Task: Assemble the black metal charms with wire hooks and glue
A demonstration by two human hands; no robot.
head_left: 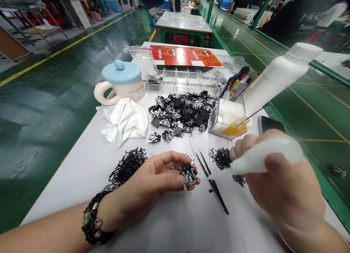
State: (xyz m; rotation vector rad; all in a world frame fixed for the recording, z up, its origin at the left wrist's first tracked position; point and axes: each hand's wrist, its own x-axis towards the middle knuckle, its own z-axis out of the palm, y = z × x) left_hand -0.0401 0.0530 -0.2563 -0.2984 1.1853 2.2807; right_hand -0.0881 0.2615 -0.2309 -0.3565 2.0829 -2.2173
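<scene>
light: bright, even, overhead | glare: long pale streaks on green epoxy floor (54, 110) | shadows: faint, soft on white worktable (62, 194) | distortion: wide-angle bowing toward frame edges | blur: pixelated patch, top right edge

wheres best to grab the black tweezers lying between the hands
Pinch the black tweezers across both arms around the middle, coming down from above on the near side. They lie flat on the white table, joined end toward you, and the thin tips splay away, so the middle gives the firmest hold.
</scene>
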